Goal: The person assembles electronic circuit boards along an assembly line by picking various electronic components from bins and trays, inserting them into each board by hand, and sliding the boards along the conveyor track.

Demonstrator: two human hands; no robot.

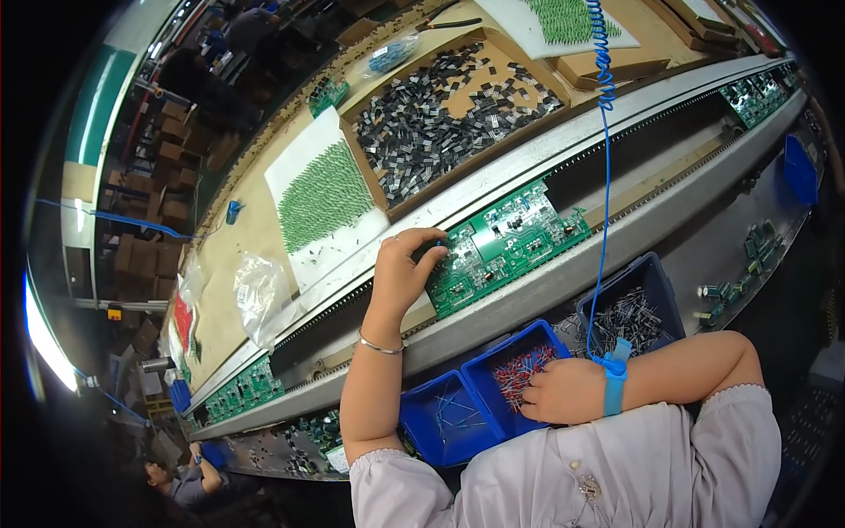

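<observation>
Nearest you, your right hand (563, 390) rests curled at the rim of a blue bin (506, 352) of red-and-blue components, fingers dipped among the parts; whether they pinch one, you cannot tell; a blue wrist strap (614, 385) wraps that wrist, and its coiled blue cord (603, 79) climbs away toward the far side. Left of that bin sits a second blue bin (440, 422) with a few thin leaded parts; to its right, a darker blue bin (634, 312) holds grey cylindrical components. Your left hand (405, 268), a thin bangle (380, 348) on the wrist, reaches farther out; its fingertips are bunched together and pressed on the left edge of a green circuit board (506, 242), which lies on the conveyor rail (616, 176) running from near left to far right. Beyond the rail, a shallow cardboard tray (458, 106) holds loose black parts; left of it, a white foam sheet (321, 198) is stuck with rows of green components.
</observation>
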